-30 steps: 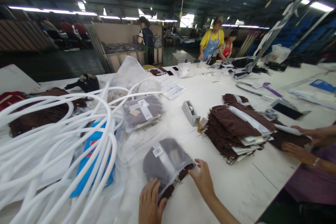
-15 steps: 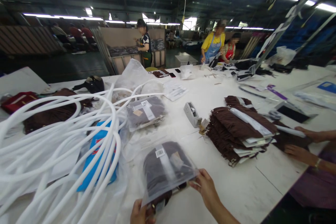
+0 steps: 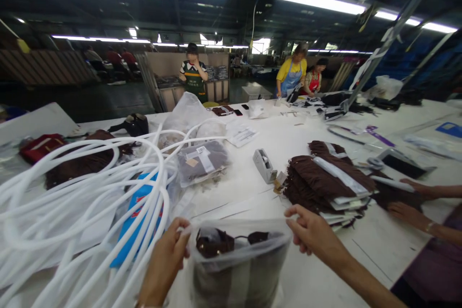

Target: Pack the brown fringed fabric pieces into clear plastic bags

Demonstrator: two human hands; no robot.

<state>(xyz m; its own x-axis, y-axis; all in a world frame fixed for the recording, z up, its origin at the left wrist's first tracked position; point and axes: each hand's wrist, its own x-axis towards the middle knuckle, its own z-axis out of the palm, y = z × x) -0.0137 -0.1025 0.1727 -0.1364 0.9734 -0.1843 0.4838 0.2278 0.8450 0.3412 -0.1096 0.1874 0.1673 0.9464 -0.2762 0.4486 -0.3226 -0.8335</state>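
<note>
At the bottom centre, the clear bag has its mouth upward, brown article inside. The step seems to be spreading this opening; the next move probably calls for even tension. Left hand and right hand, fingers nearly closed, pinch opposite corners, forearms slanting inward.

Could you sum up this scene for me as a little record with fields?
Plastic bag: mouth open, dark brown contents inside
Left hand: pinching the bag's top left corner
Right hand: at its top right corner, grip unclear
Ahead: grey tape dispenser
Right side: brown stack; beyond it, a co-worker's hands
Background: people standing
</note>
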